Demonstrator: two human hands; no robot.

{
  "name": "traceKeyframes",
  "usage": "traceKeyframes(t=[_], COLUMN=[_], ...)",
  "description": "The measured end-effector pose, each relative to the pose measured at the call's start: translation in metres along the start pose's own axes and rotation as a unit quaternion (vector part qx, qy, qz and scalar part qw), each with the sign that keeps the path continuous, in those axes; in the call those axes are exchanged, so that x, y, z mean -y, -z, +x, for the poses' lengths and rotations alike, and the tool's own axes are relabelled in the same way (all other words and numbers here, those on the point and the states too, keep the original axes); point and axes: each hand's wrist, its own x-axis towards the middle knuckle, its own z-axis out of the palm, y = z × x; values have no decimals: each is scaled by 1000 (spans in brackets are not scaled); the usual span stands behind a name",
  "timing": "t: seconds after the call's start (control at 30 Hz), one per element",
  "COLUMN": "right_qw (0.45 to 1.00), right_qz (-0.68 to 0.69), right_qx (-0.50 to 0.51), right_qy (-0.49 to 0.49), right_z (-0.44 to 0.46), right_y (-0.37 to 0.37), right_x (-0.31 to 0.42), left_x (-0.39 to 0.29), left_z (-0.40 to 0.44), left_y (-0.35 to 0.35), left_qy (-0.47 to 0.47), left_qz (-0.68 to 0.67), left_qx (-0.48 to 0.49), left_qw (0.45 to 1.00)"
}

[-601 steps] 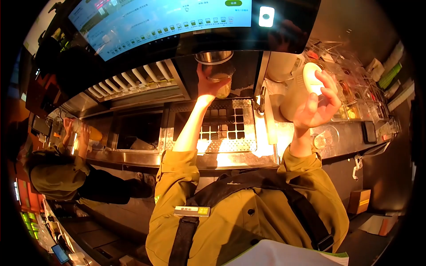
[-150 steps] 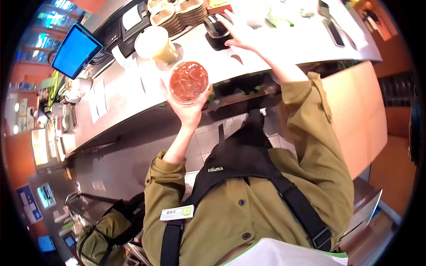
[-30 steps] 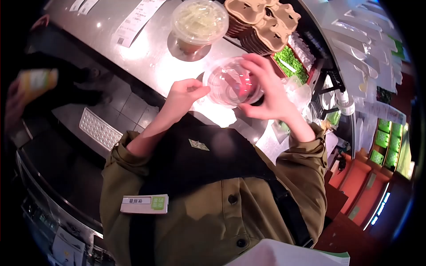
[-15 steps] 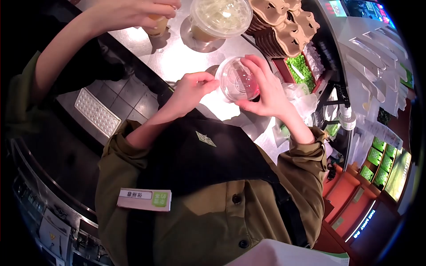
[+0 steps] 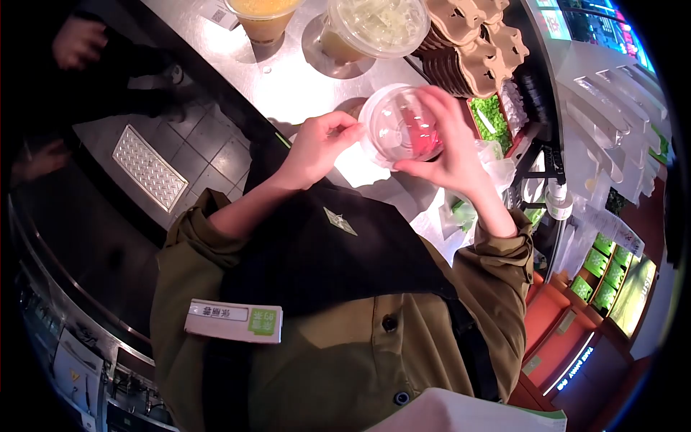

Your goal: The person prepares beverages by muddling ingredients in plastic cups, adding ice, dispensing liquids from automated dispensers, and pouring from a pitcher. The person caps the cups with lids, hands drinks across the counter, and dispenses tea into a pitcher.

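Observation:
A round clear plastic lid is between my two hands over the steel counter, with pink showing through its right side. Whether a cup sits under it, I cannot tell. My right hand curves around the right side, thumb below and fingers above. At the left rim, the thumb and fingers of my left hand are pinched together. Beyond them stands a large lidded cup with pale strips inside. To its left is a cup with an orange drink.
Stacked brown cardboard cup carriers stand at the back right, beside a tray of small green packets. Crumpled clear plastic lies near my right wrist. On the left, a co-worker's hands are over the floor side of the counter.
The co-worker's hand has let go of the orange drink and drawn back left, leaving that cup standing. My hands stay at the lid, which has shifted slightly right in view.

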Motion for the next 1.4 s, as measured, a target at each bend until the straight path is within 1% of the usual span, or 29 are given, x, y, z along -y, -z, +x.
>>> traceKeyframes(t=[0.03, 0.07, 0.1, 0.2, 0.23, 0.3, 0.33, 0.37, 0.43, 0.5, 0.53, 0.57, 0.6, 0.63, 0.67, 0.7, 0.73, 0.77, 0.8, 0.93, 1.0, 1.03, 1.07, 1.2, 1.23, 1.3, 1.33, 1.37, 1.4], right_qw=[1000, 999, 999, 997, 995, 990, 989, 989, 975, 961, 928, 885, 847, 847, 863, 878, 904, 909, 907, 891, 867, 853, 854, 826, 760, 751, 840, 858, 844], right_qz=[-9, 27, 30, 58, 75, 111, 119, 116, 166, 205, 276, 348, 372, 345, 307, 271, 231, 235, 232, 263, 300, 318, 314, 335, 393, 370, 290, 237, 225], right_qx=[-23, -25, -31, -52, -61, -81, -86, -90, -143, -186, -244, -298, -367, -390, -377, -358, -339, -336, -343, -355, -391, -409, -410, -447, -514, -546, -458, -456, -481], right_qy=[11, -5, -12, -25, -28, -31, -20, -14, -26, -21, -56, -87, -98, -105, -136, -166, -118, -78, -79, -102, -74, -61, -57, -74, -60, -19, -11, -15, -75], right_z=[-1, -2, -5, -14, -18, -23, -25, -27, -32, -43, -51, -58, -61, -68, -74, -79, -83, -79, -81, -92, -89, -90, -93, -103, -98, -113, -125, -131, -134], right_y=[7, 14, 18, 28, 31, 34, 34, 35, 36, 39, 45, 50, 53, 55, 53, 52, 50, 49, 49, 44, 42, 41, 41, 38, 36, 54, 61, 65, 75], right_x=[0, 0, 0, -6, -6, -4, -2, 2, 13, 9, 10, 11, 9, -2, -1, 1, 0, 6, 7, 8, 14, 17, 18, 18, 21, 19, 11, -2, -12], left_x=[-1, -1, -3, -9, -4, -39, -59, -69, -80, -87, -89, -89, -92, -97, -93, -93, -95, -97, -94, -99, -93, -91, -89, -83, -84, -86, -85, -84, -83], left_z=[0, 0, -1, -4, -6, -15, -17, -17, -12, -7, -4, -2, -1, 0, 4, 5, 5, 5, 7, 5, 3, 3, 3, 7, 11, 19, 17, 15, 13], left_y=[0, 0, -1, -3, -2, -11, -24, -34, -49, -53, -58, -65, -65, -67, -76, -91, -103, -110, -112, -121, -126, -127, -130, -139, -140, -140, -141, -140, -138], left_qy=[-13, -26, -39, -40, -95, -205, -206, -229, -161, -150, -143, -144, -132, -121, -83, -125, -131, -135, -155, -178, -181, -180, -179, -150, -143, -130, -136, -143, -148], left_qz=[10, 20, 30, 74, 151, 119, 74, 53, -29, -48, -59, -108, -105, -101, -98, -109, -109, -108, -110, -83, -84, -103, -123, -211, -264, -368, -317, -294, -270], left_qx=[-16, -30, -41, -155, -226, -166, -86, -20, 87, 112, 126, 93, 99, 104, 133, 147, 176, 205, 233, 234, 229, 235, 243, 284, 264, 219, 224, 209, 198], left_qw=[1000, 999, 998, 984, 958, 957, 972, 972, 983, 981, 980, 979, 981, 982, 983, 975, 970, 963, 954, 952, 953, 950, 945, 923, 916, 894, 912, 922, 931])
